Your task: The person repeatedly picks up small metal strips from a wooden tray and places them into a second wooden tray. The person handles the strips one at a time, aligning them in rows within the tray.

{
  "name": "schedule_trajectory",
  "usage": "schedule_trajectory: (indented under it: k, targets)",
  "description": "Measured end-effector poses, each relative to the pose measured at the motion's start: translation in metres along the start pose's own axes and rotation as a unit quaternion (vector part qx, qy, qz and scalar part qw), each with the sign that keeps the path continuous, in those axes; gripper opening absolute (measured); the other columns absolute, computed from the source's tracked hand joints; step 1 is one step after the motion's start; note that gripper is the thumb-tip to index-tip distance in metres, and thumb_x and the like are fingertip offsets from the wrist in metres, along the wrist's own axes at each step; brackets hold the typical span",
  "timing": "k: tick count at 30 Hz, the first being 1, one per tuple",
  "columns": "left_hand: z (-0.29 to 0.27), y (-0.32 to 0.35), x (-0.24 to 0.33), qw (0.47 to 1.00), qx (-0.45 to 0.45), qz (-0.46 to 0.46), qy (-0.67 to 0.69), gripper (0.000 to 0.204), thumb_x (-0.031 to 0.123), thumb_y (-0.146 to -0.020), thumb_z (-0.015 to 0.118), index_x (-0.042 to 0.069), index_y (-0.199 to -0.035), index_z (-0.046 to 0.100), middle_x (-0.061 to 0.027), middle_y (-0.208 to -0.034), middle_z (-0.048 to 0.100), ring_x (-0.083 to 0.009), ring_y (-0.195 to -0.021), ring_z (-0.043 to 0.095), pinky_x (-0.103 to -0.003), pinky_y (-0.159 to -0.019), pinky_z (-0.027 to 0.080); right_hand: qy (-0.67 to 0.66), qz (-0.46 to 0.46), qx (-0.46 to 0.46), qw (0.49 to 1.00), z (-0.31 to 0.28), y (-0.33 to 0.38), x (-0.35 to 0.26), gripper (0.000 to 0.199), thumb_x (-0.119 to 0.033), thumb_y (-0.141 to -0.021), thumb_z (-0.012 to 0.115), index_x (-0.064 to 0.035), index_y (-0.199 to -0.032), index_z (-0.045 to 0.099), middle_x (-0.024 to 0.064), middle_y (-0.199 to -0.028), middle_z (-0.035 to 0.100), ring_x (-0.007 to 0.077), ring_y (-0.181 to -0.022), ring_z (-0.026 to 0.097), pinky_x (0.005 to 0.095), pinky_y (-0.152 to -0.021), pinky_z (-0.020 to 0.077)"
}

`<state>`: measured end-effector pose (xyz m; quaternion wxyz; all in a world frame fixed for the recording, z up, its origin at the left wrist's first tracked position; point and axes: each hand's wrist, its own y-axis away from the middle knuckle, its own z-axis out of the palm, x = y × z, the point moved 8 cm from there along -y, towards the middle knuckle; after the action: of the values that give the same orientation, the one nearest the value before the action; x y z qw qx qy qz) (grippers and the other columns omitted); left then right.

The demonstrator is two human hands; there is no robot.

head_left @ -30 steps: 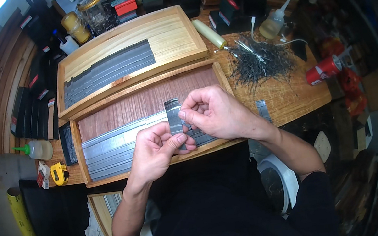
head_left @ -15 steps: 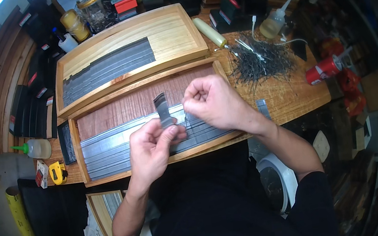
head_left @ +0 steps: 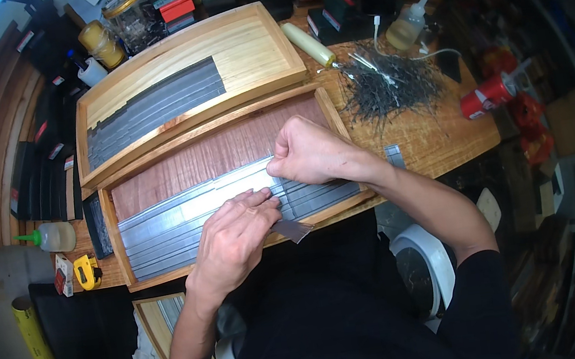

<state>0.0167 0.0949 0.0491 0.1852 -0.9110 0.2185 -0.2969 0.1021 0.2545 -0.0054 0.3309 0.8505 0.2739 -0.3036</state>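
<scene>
Dark strip [head_left: 293, 230] juts rightward from beneath left hand [head_left: 231, 235], over the near rim of the near tray [head_left: 114, 237]. Left fingers apparently grip it, thumb hidden; probably tucked aside so fingertips can rest on grey strips [head_left: 163, 234]. Right hand [head_left: 308, 151] curled closed at the strips; cannot tell whether it pinches anything. Versus earlier frame: strip lowered from upright, left palm turned down.

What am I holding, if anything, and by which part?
Your left hand holds a grey strip by the end hidden under it. Whether your pinched right hand holds anything cannot be told.
</scene>
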Motion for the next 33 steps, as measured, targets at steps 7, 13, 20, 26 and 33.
schedule_trajectory:
  k: [7, 13, 20, 26, 33]
  targets:
    - [0.01, 0.004, 0.009, 0.997, -0.076, 0.014, 0.002, 0.022, 0.0, -0.088, 0.075, 0.003, -0.111, 0.074, -0.0083, -0.108, 0.078, -0.0233, -0.094, 0.07, -0.037, -0.083, 0.056, 0.027, 0.022, -0.016, 0.999, 0.004, -0.001, 0.002, 0.023, -0.017, -0.086, 0.081, 0.0033, -0.076, 0.079, 0.0192, -0.07, 0.074, 0.0218, -0.068, 0.074, 0.0397, -0.068, 0.06]
    - [0.018, 0.004, 0.01, 0.995, -0.092, 0.037, -0.023, 0.021, 0.01, -0.096, 0.075, 0.004, -0.116, 0.073, -0.0047, -0.091, 0.068, -0.0195, -0.089, 0.061, -0.034, -0.078, 0.052, 0.061, 0.013, 0.02, 0.998, 0.001, 0.007, -0.01, 0.022, -0.016, -0.085, 0.08, 0.0024, -0.073, 0.077, 0.0212, -0.07, 0.073, 0.0291, -0.068, 0.075, 0.0416, -0.071, 0.0604]
    - [0.019, 0.002, 0.001, 0.992, -0.117, -0.028, 0.026, 0.035, 0.005, -0.094, 0.077, 0.003, -0.129, 0.074, -0.0043, -0.087, 0.057, -0.0201, -0.082, 0.054, -0.036, -0.075, 0.046, 0.044, -0.031, -0.006, 0.999, -0.001, 0.012, -0.013, 0.02, -0.015, -0.086, 0.083, 0.0019, -0.076, 0.077, 0.0196, -0.077, 0.077, 0.0289, -0.074, 0.078, 0.0425, -0.074, 0.0603]
    - [0.02, 0.003, -0.004, 0.991, -0.12, -0.034, 0.046, 0.036, 0.004, -0.092, 0.079, 0.004, -0.128, 0.075, -0.0036, -0.088, 0.058, -0.0195, -0.081, 0.053, -0.035, -0.076, 0.044, 0.065, -0.055, -0.022, 0.996, -0.004, 0.024, -0.014, 0.021, -0.018, -0.086, 0.09, -0.0007, -0.085, 0.079, 0.0157, -0.079, 0.077, 0.0274, -0.081, 0.078, 0.0404, -0.079, 0.0597]
    - [0.019, 0.003, -0.004, 0.99, -0.125, -0.036, 0.051, 0.032, 0.006, -0.093, 0.079, 0.005, -0.124, 0.076, -0.0013, -0.089, 0.064, -0.0187, -0.082, 0.052, -0.035, -0.076, 0.044, 0.141, -0.089, -0.024, 0.986, -0.011, 0.03, -0.027, 0.017, -0.017, -0.084, 0.09, -0.0045, -0.087, 0.079, 0.0125, -0.081, 0.078, 0.026, -0.081, 0.077, 0.042, -0.079, 0.0605]
